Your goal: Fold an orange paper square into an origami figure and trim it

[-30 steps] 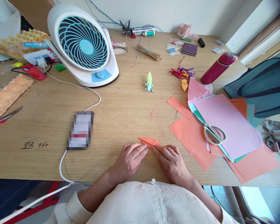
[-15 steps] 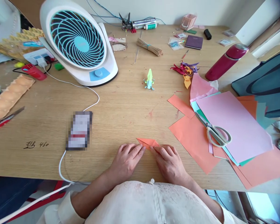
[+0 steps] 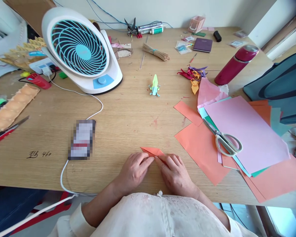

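Note:
A small piece of folded orange paper [image 3: 151,151] lies at the near middle of the table, its pointed end toward the left. My left hand [image 3: 135,168] pinches its near edge with thumb and fingers. From the other side my right hand [image 3: 174,169] grips the paper's right part, and the two thumbs almost meet at the near edge. My fingers hide the lower part of the folds. Beyond the hands stands a small green and blue origami figure [image 3: 155,86].
At right, scissors [image 3: 228,143] lie on a pink sheet [image 3: 246,128], over orange sheets [image 3: 202,148]. A red flask [image 3: 236,64] stands behind them. To the left are a phone [image 3: 82,140] with a white cable, a fan [image 3: 81,52] and a knife [image 3: 10,130].
My thumbs have come closer together at the paper's near edge, with the right hand shifted slightly left. The whole view has moved a little.

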Action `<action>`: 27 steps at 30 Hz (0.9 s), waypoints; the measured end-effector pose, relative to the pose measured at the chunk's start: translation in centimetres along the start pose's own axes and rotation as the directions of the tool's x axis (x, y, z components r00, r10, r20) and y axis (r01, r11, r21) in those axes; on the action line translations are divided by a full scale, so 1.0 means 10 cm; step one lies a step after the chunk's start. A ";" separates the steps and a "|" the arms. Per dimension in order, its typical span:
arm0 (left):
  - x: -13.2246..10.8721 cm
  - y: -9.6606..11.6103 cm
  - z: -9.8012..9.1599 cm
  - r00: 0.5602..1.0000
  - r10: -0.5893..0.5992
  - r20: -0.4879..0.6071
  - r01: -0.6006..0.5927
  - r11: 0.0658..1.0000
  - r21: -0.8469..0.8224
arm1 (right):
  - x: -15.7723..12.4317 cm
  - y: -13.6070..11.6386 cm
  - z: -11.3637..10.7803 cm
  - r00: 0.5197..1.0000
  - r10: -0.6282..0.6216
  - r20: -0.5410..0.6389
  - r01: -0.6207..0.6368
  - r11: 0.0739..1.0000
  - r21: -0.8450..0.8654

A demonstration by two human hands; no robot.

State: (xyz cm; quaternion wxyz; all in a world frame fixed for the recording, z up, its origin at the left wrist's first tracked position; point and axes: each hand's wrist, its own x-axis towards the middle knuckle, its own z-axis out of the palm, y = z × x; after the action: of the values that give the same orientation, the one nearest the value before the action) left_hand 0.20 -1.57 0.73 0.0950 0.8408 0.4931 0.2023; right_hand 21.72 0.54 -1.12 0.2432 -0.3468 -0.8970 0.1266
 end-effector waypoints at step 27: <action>0.42 0.15 0.22 0.967 -0.252 0.036 0.253 0.935 -0.248 | -0.01 0.13 -0.17 0.933 0.353 -0.068 -0.273 0.817 0.508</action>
State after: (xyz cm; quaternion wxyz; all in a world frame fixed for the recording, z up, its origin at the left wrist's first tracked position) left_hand 4.16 1.42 0.28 0.2267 0.7521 0.5671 0.2475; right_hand 23.41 1.54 -0.28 0.3695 -0.4256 -0.7434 0.3600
